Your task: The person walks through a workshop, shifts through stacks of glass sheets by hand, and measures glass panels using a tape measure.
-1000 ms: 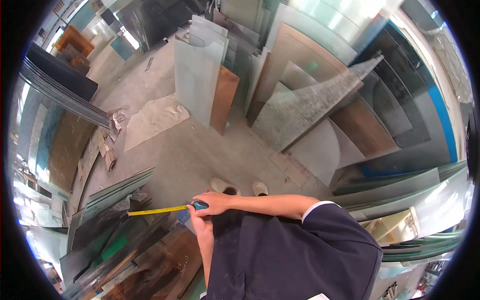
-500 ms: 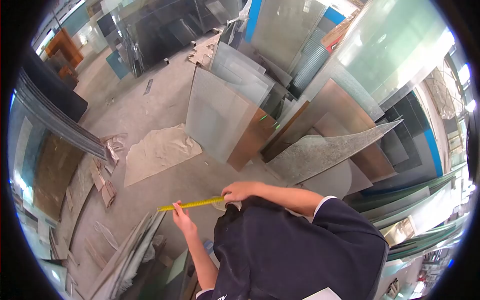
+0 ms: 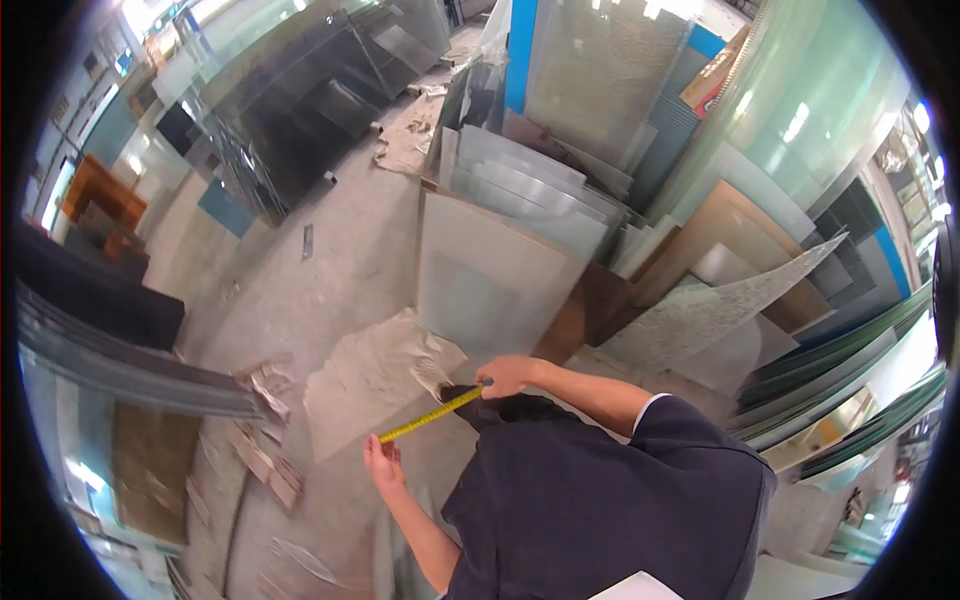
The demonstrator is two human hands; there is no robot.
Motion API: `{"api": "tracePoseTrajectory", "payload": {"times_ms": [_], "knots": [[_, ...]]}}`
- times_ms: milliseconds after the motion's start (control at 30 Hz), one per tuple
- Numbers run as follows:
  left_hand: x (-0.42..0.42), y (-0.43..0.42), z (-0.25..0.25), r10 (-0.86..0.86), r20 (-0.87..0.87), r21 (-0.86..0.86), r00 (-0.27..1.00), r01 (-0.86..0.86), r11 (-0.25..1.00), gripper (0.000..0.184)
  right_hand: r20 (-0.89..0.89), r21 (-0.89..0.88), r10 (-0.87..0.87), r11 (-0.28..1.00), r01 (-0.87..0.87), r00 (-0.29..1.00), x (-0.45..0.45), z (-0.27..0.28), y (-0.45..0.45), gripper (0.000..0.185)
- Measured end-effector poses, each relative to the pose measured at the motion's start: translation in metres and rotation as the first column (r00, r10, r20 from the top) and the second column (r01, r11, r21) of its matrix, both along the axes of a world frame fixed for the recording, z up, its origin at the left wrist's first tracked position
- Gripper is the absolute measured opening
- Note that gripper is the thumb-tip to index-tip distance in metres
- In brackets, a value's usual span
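Tape measure (image 3: 431,415): A yellow blade, drawn out and held off the floor, spans the gap between a worker's two bare hands near the centre of the frame, just left of a dark shirt (image 3: 620,500).

Blade's long axis: A straight diagonal, climbing from lower left to upper right, with one hand at each end.

Right hand (image 3: 510,375): Wrapped around the upper right end at the centre of the frame; a small dark piece, apparently the case (image 3: 487,382), shows at the fingertips, the rest hidden in the grasp.

Left hand (image 3: 386,463): Left of centre, thumb and fingertips grasping the blade's lower left end; how firmly they pinch cannot be told.

Nearer hand: Neither, as both touch the tape measure. From the left hand the blade runs up and to the right; from the right hand, down and to the left.

Leaning panels (image 3: 505,270): Glass sheets stand tilted at upper centre, nearer in the frame to the right hand than to the left.

Pale sheet (image 3: 360,385): Crumpled on the floor left of centre, just above the blade and the left hand in the frame.

Glass stacks (image 3: 860,370): Long edges line the right of the frame, well apart from both hands.
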State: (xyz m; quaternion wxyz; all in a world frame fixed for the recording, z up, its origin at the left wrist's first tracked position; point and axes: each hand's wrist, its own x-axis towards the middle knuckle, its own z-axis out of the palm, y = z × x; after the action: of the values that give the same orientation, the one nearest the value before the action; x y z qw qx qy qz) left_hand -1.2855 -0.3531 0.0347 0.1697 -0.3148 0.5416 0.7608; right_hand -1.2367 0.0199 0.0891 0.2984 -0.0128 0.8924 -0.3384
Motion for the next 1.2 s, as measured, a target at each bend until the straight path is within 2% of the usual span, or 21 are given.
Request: {"api": "tracePoseTrajectory", "payload": {"times_ms": [100,167,233,300,367,433,500,600,667,700,767,800,900,967,1000,1067,1100,1133,1200], "knots": [[-0.075,-0.03,-0.007,-0.045,0.08,-0.21,0.996,0.06,0.976,0.024,-0.03,-0.049,-0.009,0.999,0.007,1.0,-0.092,-0.017,-0.017,0.054],[-0.125,-0.052,-0.006,-0.076,0.087,-0.238,0.993,0.095,0.967,0.023,-0.008,-0.064,-0.002,0.998,0.001,1.0,-0.156,-0.023,-0.03,0.054],[-0.177,-0.079,0.001,-0.107,0.101,-0.275,0.989,0.131,0.953,0.021,-0.076,-0.091,0.068,0.993,-0.075,0.995,-0.224,-0.033,-0.046,0.054],[-0.228,-0.097,0.011,-0.13,-0.022,-0.185,0.991,0.124,0.975,0.02,-0.054,-0.104,0.079,0.991,-0.084,0.995,-0.288,0.003,-0.053,0.054],[-0.275,-0.096,0.044,-0.136,-0.015,-0.215,0.991,0.13,0.968,0.022,-0.108,-0.088,0.121,0.988,-0.131,0.987,-0.346,0.012,-0.059,0.053],[-0.329,-0.097,0.056,-0.087,-0.051,-0.217,0.995,0.074,0.973,0.024,-0.133,-0.087,0.121,0.987,-0.134,0.984,-0.402,0.014,-0.064,0.053],[-0.378,-0.106,0.047,-0.115,-0.086,-0.184,0.99,0.098,0.978,0.026,-0.198,-0.093,0.103,0.988,-0.124,0.975,-0.449,0.011,-0.068,0.049],[-0.464,-0.108,0.028,-0.137,-0.09,-0.187,0.986,0.119,0.975,0.027,-0.137,-0.102,0.111,0.987,-0.126,0.984,-0.522,0.006,-0.062,0.05],[-0.535,-0.109,0.005,-0.206,-0.046,-0.173,0.978,0.195,0.965,0.028,-0.077,-0.082,0.118,0.989,-0.124,0.99,-0.572,-0.002,-0.057,0.05],[-0.579,-0.107,-0.006,-0.245,0.036,-0.251,0.969,0.246,0.936,0.03,-0.051,-0.092,0.083,0.992,-0.088,0.995,-0.595,-0.006,-0.052,0.051],[-0.671,-0.097,-0.026,-0.404,0.064,-0.34,0.912,0.401,0.851,0.032,0.029,-0.112,0.032,0.993,-0.028,0.999,-0.643,-0.015,-0.04,0.053],[-0.713,-0.09,-0.029,-0.528,-0.004,-0.352,0.849,0.493,0.796,0.04,0.055,-0.125,-0.058,0.99,0.065,0.997,-0.665,-0.017,-0.033,0.054],[-0.841,-0.037,0.002,-0.487,-0.054,-0.364,0.872,0.437,0.823,0.051,0.18,-0.106,-0.322,0.933,0.344,0.929,-0.719,-0.027,0.0,0.058],[-0.93,-0.014,0.004,-0.492,-0.011,-0.294,0.871,0.467,0.834,0.056,0.113,-0.082,-0.469,0.874,0.478,0.876,-0.746,-0.046,0.035,0.061],[-0.968,0.003,0.004,-0.497,-0.016,-0.297,0.868,0.47,0.831,0.056,0.098,-0.055,-0.568,0.817,0.574,0.817,-0.757,-0.046,0.053,0.062],[-1.034,0.035,0.007,-0.641,0.029,-0.45,0.767,0.582,0.677,0.053,0.041,-0.061,-0.732,0.678,0.733,0.68,-0.761,-0.065,0.087,0.064],[-1.06,0.053,0.013,-0.682,0.007,-0.453,0.731,0.61,0.65,0.051,0.144,-0.089,-0.832,0.528,0.845,0.535,-0.766,-0.053,0.097,0.065],[-1.084,0.074,0.017,-0.722,-0.019,-0.455,0.692,0.637,0.622,0.048,0.067,0.049,-0.881,0.472,0.88,0.468,-0.77,-0.061,0.106,0.066],[-1.125,0.113,0.015,-0.768,-0.035,-0.412,0.64,0.69,0.594,0.045,0.087,-0.028,-0.947,0.307,0.951,0.308,-0.768,-0.088,0.122,0.067]]}}
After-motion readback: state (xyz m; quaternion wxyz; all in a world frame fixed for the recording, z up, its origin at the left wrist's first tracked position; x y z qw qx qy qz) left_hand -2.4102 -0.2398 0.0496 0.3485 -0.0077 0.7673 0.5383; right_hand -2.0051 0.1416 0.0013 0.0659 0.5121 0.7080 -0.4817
